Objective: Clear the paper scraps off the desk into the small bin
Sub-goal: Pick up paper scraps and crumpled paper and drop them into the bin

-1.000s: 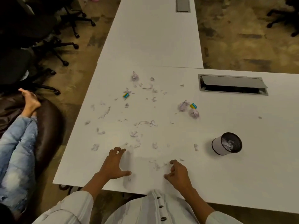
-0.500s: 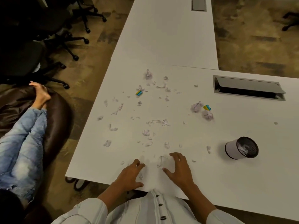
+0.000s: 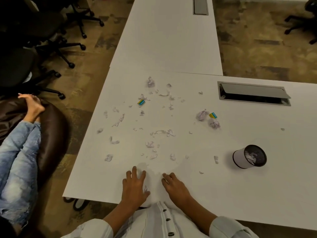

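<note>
Several pale paper scraps (image 3: 151, 144) lie scattered over the white desk (image 3: 223, 194), with crumpled balls (image 3: 201, 115) further right. The small white bin (image 3: 247, 158) with a black inside lies tipped on its side at the right, paper showing in its mouth. My left hand (image 3: 134, 188) rests flat near the front edge, fingers spread, a small scrap (image 3: 145, 188) beside its thumb. Just to its right, my right hand (image 3: 176, 188) lies with fingers spread on the desk, holding nothing.
Two small yellow-and-blue wrappers (image 3: 141, 102) (image 3: 213, 115) lie among the scraps. A cable hatch (image 3: 253, 93) is set into the desk at the back right. Another person's legs (image 3: 18, 152) rest on a brown beanbag at the left, near black office chairs (image 3: 34, 48).
Both hands have slid inward along the front edge and now lie close together, sweeping scraps between them. The camera view has shifted slightly.
</note>
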A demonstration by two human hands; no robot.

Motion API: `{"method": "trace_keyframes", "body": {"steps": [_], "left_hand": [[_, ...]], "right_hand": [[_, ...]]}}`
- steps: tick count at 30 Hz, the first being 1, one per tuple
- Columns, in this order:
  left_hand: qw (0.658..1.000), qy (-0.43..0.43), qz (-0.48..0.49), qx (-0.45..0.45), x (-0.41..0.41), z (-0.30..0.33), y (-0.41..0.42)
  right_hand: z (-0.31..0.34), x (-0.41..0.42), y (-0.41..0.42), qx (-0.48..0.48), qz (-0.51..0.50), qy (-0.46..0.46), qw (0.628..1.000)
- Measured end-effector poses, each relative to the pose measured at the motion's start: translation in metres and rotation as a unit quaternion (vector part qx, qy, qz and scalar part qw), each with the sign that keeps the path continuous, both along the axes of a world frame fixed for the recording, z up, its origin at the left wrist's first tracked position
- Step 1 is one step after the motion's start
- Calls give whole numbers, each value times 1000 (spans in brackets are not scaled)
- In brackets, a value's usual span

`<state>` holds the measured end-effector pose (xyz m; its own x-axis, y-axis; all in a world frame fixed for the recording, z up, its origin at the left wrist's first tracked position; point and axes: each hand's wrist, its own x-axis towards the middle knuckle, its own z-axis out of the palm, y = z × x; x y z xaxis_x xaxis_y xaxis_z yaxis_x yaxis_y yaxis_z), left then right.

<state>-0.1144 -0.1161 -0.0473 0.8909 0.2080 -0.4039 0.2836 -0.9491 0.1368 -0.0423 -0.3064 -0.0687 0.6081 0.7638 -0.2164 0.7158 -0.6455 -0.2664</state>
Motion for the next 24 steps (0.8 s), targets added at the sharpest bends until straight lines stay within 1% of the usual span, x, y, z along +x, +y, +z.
{"method": "trace_keyframes", "body": {"steps": [3, 4, 6, 8, 10, 12, 14, 17, 20, 22, 23, 24], "left_hand": [[998, 10, 56, -20, -4, -2, -7], [997, 2, 68, -33, -4, -3, -10], [995, -17, 80, -60, -3, -5, -14], [993, -32, 81, -80, 0, -7, -17], [991, -50, 74, -96, 1, -10, -18], [990, -60, 65, -111, 3, -11, -19], [989, -67, 55, -122, 5, -10, -21], [985, -79, 60, -138, 13, -10, -25], [979, -100, 64, -166, 28, -9, -36], [974, -114, 78, -181, 43, -6, -45], [971, -122, 81, -190, 53, -3, -53], [967, -132, 79, -203, 65, 0, -63]], "right_hand": [[5, 6, -5, -15, -38, 31, 999], [7, 8, -5, -9, -55, 37, 998], [2, 14, -9, 32, -96, 73, 992], [-1, 23, -15, 93, -193, 147, 966], [5, 34, -29, 170, -306, 162, 922], [20, 47, -50, 226, -389, 149, 880], [36, 62, -76, 264, -447, 124, 846], [62, 90, -120, 305, -508, 79, 801], [86, 114, -166, 332, -573, 21, 749], [97, 127, -188, 319, -603, -22, 731], [101, 131, -198, 310, -608, -31, 730], [103, 135, -207, 300, -604, -31, 738]]}}
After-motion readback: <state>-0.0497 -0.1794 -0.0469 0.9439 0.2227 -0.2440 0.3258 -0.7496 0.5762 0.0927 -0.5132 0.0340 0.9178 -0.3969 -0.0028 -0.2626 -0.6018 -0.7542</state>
